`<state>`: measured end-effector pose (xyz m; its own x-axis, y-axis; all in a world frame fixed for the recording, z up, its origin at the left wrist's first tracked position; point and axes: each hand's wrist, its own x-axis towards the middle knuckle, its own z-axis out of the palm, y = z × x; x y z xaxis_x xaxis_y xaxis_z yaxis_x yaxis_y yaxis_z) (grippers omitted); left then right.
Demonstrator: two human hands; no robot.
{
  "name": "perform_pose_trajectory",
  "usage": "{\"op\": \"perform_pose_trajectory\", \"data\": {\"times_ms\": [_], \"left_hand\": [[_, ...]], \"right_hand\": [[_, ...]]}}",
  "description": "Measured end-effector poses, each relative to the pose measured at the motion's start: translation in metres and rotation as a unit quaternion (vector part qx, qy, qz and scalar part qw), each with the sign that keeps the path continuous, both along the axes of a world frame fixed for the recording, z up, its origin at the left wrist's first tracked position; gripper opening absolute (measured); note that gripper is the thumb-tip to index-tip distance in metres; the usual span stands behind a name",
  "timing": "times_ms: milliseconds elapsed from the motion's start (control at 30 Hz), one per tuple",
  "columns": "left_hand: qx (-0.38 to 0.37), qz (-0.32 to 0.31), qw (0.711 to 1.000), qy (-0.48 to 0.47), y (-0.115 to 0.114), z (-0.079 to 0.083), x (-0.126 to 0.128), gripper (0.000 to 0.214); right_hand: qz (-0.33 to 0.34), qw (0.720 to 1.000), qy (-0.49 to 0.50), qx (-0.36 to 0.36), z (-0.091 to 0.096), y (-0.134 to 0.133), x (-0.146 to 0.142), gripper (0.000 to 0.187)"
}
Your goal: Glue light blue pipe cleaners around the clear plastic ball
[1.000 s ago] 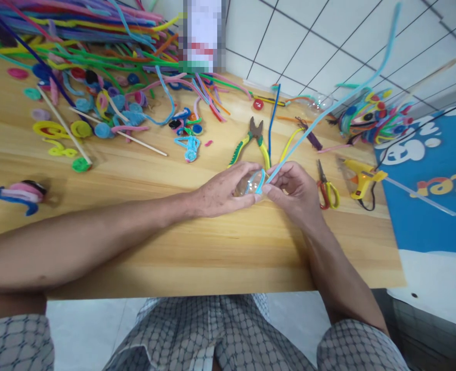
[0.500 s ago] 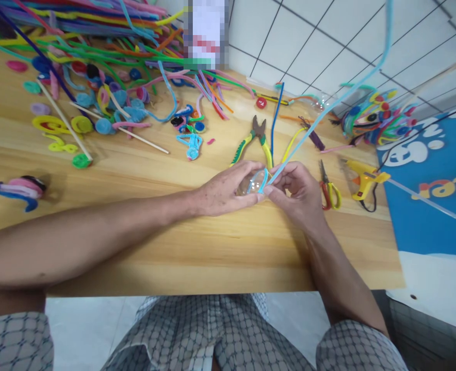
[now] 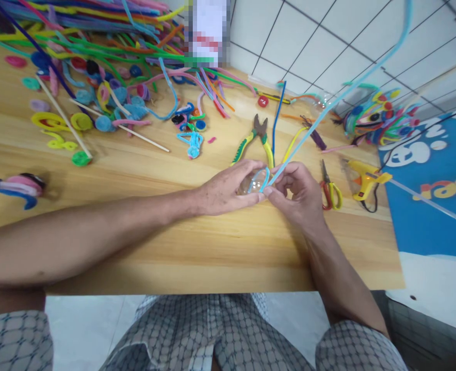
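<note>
My left hand [image 3: 228,189] is curved round a small clear, shiny ball [image 3: 255,184], with thumb and fingers on either side of it. My right hand [image 3: 295,188] pinches a light blue pipe cleaner [image 3: 330,108] close to the ball. One end of the pipe cleaner lies against the ball's right side, and its long free length rises to the upper right. Just beyond my hands lie pliers [image 3: 259,135] with green and yellow handles, their jaws apart. Right of my right hand is a pair of scissors [image 3: 330,190] with red and yellow handles.
A yellow glue gun [image 3: 367,180] with a clear stick lies at the right, near a blue printed sheet [image 3: 425,226]. Many pipe cleaners [image 3: 96,31] fill the back left, with coiled pieces and thin wooden sticks [image 3: 63,116] before them. A coiled pink and blue piece [image 3: 21,188] sits far left.
The pipe cleaner's free end has swung a little to the right. Both hands keep nearly the same grip and place; the whole view has shifted slightly.
</note>
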<state>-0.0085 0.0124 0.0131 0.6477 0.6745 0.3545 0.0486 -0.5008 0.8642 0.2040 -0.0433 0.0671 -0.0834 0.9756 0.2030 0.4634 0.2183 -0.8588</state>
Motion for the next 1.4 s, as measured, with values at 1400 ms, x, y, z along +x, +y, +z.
{"op": "perform_pose_trajectory", "data": {"times_ms": [1400], "left_hand": [[-0.006, 0.005, 1.000, -0.001, -0.0008, -0.0011, -0.0007, 0.057]], "right_hand": [[-0.017, 1.000, -0.002, -0.004, -0.0004, -0.0011, -0.0026, 0.033]]}}
